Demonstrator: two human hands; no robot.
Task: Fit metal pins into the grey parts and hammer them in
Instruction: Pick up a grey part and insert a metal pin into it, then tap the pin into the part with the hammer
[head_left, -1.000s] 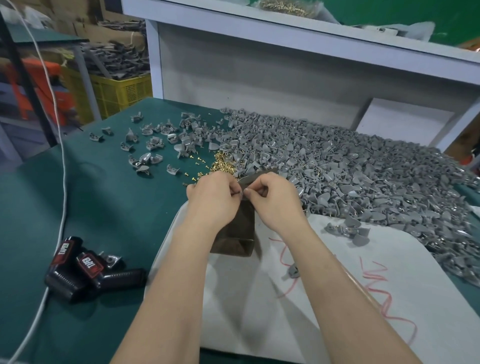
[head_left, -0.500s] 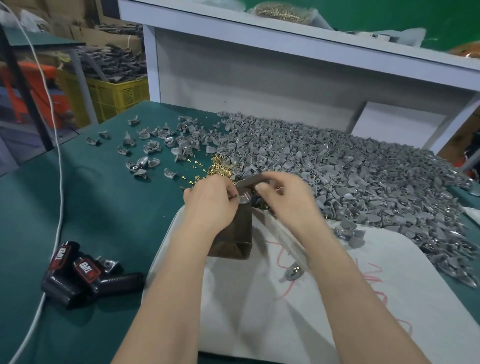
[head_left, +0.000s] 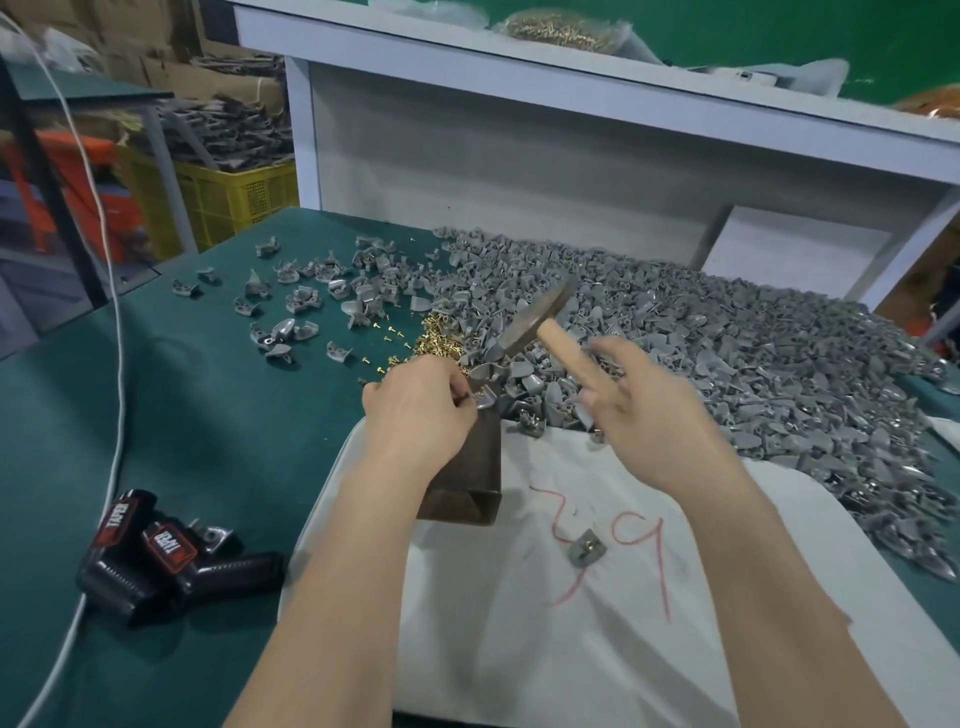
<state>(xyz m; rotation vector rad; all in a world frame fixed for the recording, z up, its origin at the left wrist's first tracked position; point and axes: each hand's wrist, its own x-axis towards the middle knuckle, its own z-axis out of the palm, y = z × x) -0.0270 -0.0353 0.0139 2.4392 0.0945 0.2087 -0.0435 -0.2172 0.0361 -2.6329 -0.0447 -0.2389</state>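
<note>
My left hand (head_left: 418, 413) pinches a grey part (head_left: 485, 410) on top of a dark metal block (head_left: 470, 478) standing on a white sheet (head_left: 571, 623). My right hand (head_left: 649, 415) grips the wooden handle of a hammer (head_left: 537, 322), whose metal head is raised above and behind the block. A heap of brass pins (head_left: 439, 345) lies just beyond my left hand. A big pile of grey parts (head_left: 701, 353) covers the table to the right. One grey part with a pin (head_left: 587, 546) lies loose on the sheet.
Scattered grey parts (head_left: 306, 296) dot the green table (head_left: 182, 415) at the far left. Black tools with red labels (head_left: 156, 561) and a white cable (head_left: 117, 364) lie at the near left. A white shelf (head_left: 571, 119) rises behind the table; a yellow crate (head_left: 223, 202) stands beyond.
My right hand left the part on the block, took hold of the hammer and raised it. My left hand stayed on the part.
</note>
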